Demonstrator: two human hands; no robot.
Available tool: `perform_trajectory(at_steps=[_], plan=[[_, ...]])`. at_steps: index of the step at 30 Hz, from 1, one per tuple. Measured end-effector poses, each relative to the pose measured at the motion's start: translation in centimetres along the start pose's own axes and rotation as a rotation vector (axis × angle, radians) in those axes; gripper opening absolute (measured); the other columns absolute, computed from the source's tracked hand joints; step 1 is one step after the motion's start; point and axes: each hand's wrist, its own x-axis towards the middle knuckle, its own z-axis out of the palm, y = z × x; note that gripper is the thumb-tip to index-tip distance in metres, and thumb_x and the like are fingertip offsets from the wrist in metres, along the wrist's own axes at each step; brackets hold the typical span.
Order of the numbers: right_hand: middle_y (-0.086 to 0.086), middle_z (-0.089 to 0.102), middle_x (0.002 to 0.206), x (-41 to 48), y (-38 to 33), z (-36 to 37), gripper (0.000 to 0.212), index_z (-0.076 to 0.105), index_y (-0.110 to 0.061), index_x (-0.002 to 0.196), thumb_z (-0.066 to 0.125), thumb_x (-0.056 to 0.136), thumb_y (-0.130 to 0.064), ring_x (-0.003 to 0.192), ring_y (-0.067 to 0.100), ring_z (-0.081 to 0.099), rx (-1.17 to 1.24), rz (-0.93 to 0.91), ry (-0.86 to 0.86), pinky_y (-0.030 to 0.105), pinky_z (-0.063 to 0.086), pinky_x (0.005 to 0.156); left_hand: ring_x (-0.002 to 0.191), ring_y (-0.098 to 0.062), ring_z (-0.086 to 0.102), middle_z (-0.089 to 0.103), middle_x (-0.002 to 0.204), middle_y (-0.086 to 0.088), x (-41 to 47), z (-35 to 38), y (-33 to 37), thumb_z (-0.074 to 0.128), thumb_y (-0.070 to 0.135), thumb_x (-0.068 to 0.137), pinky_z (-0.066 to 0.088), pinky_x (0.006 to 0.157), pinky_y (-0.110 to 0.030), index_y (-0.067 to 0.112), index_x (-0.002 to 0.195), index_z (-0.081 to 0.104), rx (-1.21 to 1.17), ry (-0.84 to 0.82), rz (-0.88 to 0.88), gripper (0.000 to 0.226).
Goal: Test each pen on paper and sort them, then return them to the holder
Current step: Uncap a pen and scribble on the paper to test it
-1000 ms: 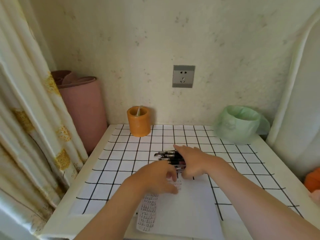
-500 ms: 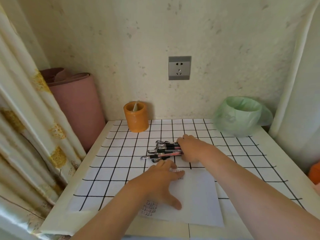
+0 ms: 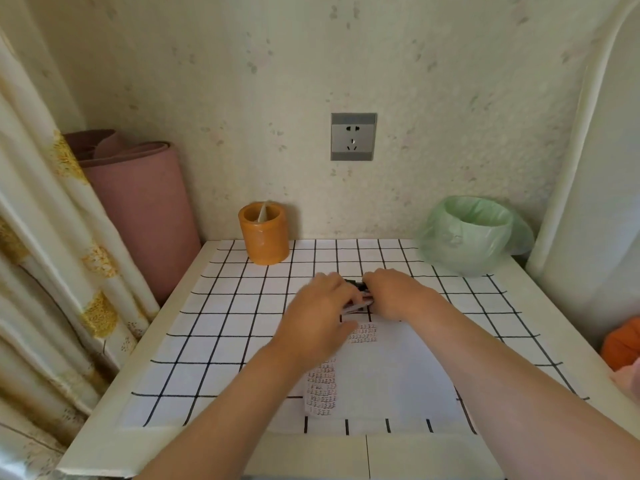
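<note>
Orange holder (image 3: pixel 265 237) stands at the far left of the checked cloth (image 3: pixel 221 327), well apart from the pens (image 3: pixel 360 295); those lie bunched at the middle of the cloth, just beyond the far edge of the white paper (image 3: pixel 398 379). Your left hand (image 3: pixel 320 308) curls its fingers round the bundle's left end; your right hand (image 3: pixel 394 295) grips the right end, fingers bent over it; only a short stretch of pens shows between them. At the far right sits a green-bagged bin (image 3: pixel 471 233); a wall socket (image 3: pixel 353 136) hangs above.
</note>
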Motion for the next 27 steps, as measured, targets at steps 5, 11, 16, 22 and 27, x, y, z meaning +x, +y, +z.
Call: perform_trajectory(at_steps=[5,11,16,22,27], plan=[[0.009,0.053,0.106,-0.1,-0.6,-1.5,0.021,0.057,-0.01,0.108,0.06,0.087,-0.015,0.082,0.028,0.059,-0.038,-0.073,0.09,0.032,0.039,0.063,0.142,-0.018,0.023,0.031,0.154,0.002,-0.2,-0.9,-3.1,0.074,0.043,0.082,0.015,0.116,-0.033,0.03,0.154,0.028,0.207,0.05,-0.066,0.086],[0.009,0.052,0.104,0.2,-4.9,-3.5,0.022,0.055,-0.009,0.109,0.061,0.088,-0.014,0.084,0.029,0.059,0.012,-0.214,0.177,0.033,0.039,0.063,0.141,-0.016,0.032,0.039,0.151,0.007,-1.0,-3.3,-5.2,0.072,0.046,0.081,0.011,0.12,-0.039,0.032,0.154,0.026,0.313,0.033,-0.097,0.088],[0.006,0.061,0.102,0.5,-9.2,-2.7,0.023,0.057,-0.015,0.108,0.063,0.086,-0.014,0.089,0.025,0.061,0.114,-0.321,0.162,0.034,0.044,0.071,0.105,-0.012,0.059,0.063,0.117,0.012,-3.3,-6.0,-7.1,0.071,0.043,0.081,0.045,0.095,-0.031,0.037,0.136,0.05,0.243,-0.078,-0.213,0.059],[0.002,0.062,0.103,2.3,-13.7,-0.8,0.026,0.061,-0.017,0.107,0.064,0.083,-0.008,0.095,0.023,0.059,0.055,-0.521,0.162,0.033,0.036,0.078,0.088,-0.01,0.059,0.064,0.099,0.013,-6.9,-6.7,-10.0,0.07,0.039,0.08,0.048,0.068,-0.028,0.04,0.119,0.058,0.082,-0.287,-0.439,0.041],[-0.003,0.063,0.097,3.7,-15.5,-0.1,0.013,0.062,-0.022,0.1,0.065,0.088,-0.021,0.097,0.02,0.056,0.063,-0.545,0.189,0.039,0.04,0.089,0.101,-0.018,0.052,0.059,0.107,0.003,-8.6,-5.7,-11.4,0.061,0.035,0.091,0.051,0.085,-0.038,0.032,0.134,0.05,0.023,-0.249,-0.484,0.044]])
